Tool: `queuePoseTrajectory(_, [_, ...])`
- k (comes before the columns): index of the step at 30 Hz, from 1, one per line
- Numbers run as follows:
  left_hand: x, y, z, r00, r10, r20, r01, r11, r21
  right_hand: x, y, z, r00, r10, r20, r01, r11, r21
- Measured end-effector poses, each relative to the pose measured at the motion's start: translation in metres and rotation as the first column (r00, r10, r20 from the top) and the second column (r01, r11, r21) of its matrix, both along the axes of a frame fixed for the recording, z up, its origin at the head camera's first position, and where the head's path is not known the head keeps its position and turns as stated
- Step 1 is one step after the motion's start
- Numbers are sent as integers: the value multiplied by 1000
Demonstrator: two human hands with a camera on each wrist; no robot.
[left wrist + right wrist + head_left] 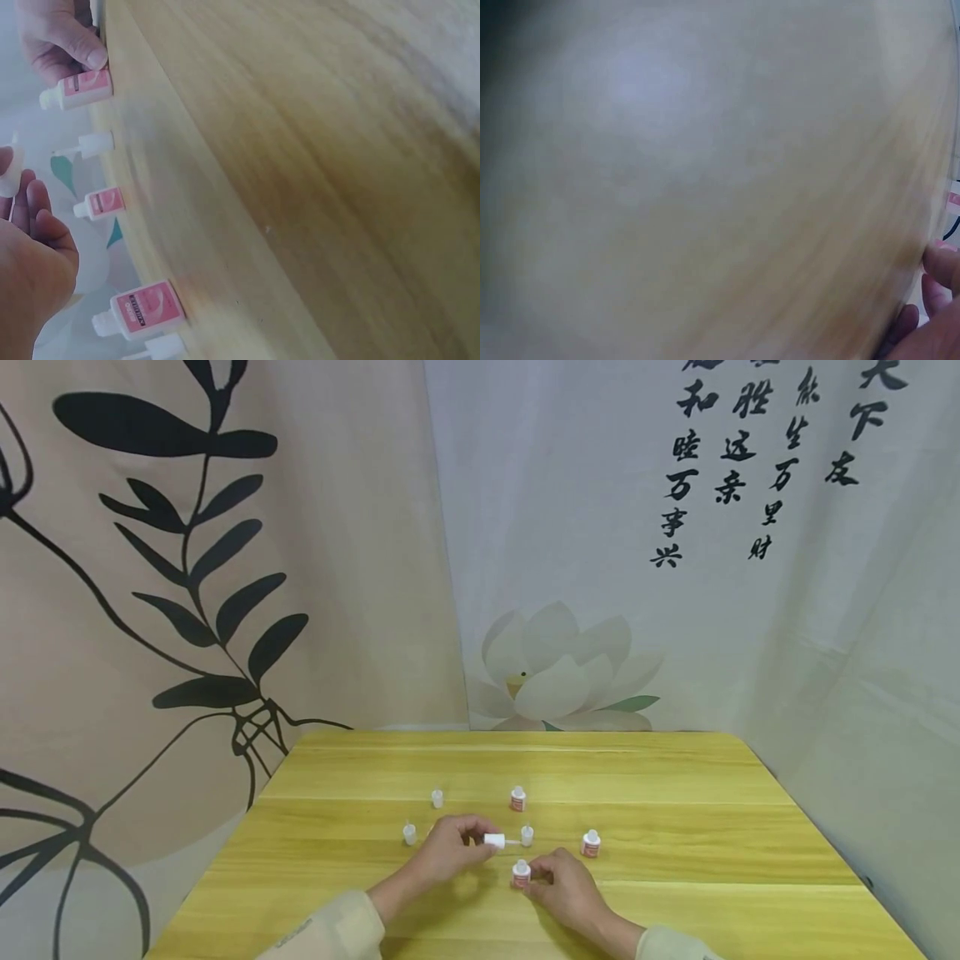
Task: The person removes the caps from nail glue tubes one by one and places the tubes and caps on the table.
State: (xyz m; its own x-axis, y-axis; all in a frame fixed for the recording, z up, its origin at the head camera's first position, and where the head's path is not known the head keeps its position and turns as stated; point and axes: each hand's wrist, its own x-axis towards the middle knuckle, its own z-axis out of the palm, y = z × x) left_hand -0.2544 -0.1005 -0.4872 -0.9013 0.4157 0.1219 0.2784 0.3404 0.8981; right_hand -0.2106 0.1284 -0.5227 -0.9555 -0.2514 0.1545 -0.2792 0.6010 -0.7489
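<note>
My left hand (457, 846) pinches a white cap (494, 841) by its side, and a thin stem sticks out of it to the right. My right hand (566, 887) holds a small white bottle (521, 874) with a pink label between thumb and fingers. That bottle stands upright on the table, its narrow white neck uncapped. In the left wrist view, the same bottle (86, 88) is at the top, by the right thumb. Just beyond the held cap stands another white cap (527, 836), stem up. The right wrist view catches only part of the right hand (937, 315) at its edge.
Farther back on the wooden table (675, 777) stands a pink-labelled bottle (518, 799); another bottle (591, 843) is to the right. Two white caps (409, 834) stand left of the left hand. A printed curtain (360, 568) hangs behind the table.
</note>
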Motion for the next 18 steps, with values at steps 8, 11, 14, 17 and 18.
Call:
queuePoseTrajectory(8, [1, 2, -1, 1000, 7, -10, -7, 1000, 27, 0, 1, 1, 1000, 8, 7, -8, 1000, -7])
queuePoseTrajectory(11, [0, 2, -1, 1000, 4, -17, -4, 1000, 21, 0, 1, 2, 1000, 9, 4, -9, 1000, -1])
queuePoseTrajectory(14, [-1, 2, -2, 1000, 8, -30, -7, 1000, 7, 0, 1, 2, 1000, 11, 0, -11, 1000, 2])
queuePoseTrajectory(17, [-1, 2, -2, 999, 17, -39, -18, 1000, -15, 0, 1, 2, 1000, 14, 2, -14, 1000, 0])
queuePoseTrajectory(18, [-1, 2, -2, 999, 21, -42, -21, 1000, -21, 0, 1, 2, 1000, 16, 6, -16, 1000, -4])
